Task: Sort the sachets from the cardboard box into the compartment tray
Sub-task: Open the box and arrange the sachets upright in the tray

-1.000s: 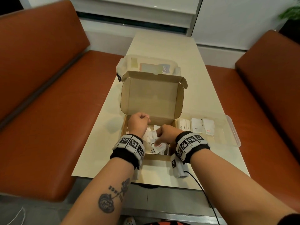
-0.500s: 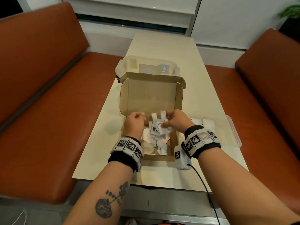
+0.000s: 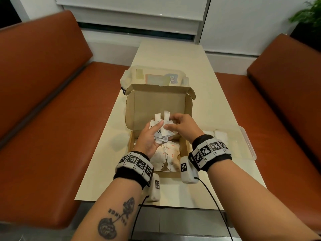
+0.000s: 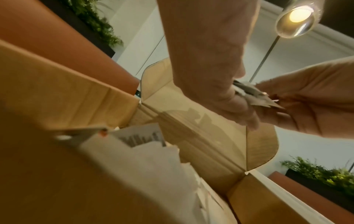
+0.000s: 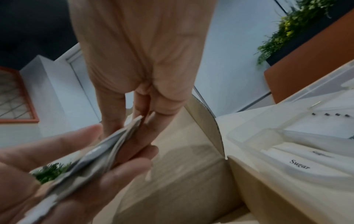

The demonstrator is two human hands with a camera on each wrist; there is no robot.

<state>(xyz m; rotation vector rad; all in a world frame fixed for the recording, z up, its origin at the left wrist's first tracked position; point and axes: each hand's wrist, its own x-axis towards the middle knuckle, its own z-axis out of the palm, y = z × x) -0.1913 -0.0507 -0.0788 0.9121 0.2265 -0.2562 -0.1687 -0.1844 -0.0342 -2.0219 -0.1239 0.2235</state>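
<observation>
The cardboard box (image 3: 157, 105) stands open, lid upright, with loose white sachets (image 3: 167, 153) on its floor. Above it my left hand (image 3: 156, 127) lies palm up and grips a bunch of sachets (image 3: 162, 135) between thumb and fingers. My right hand (image 3: 169, 123) reaches in from the right and pinches the top of the same bunch. The right wrist view shows the bunch (image 5: 107, 148) fanned between both hands. To the right of the box lies the clear compartment tray (image 3: 244, 145), holding white sachets (image 3: 220, 136), one marked Sugar (image 5: 298, 164).
A clear lidded container (image 3: 156, 77) sits just behind the box lid. The cream table (image 3: 205, 105) is narrow, with orange bench seats (image 3: 52, 136) on both sides. Cables hang from both wrist cameras over the near table edge.
Both hands have risen out of the box. The right hand lifted a bunch of sachets, and the left hand turned palm up and took hold of it.
</observation>
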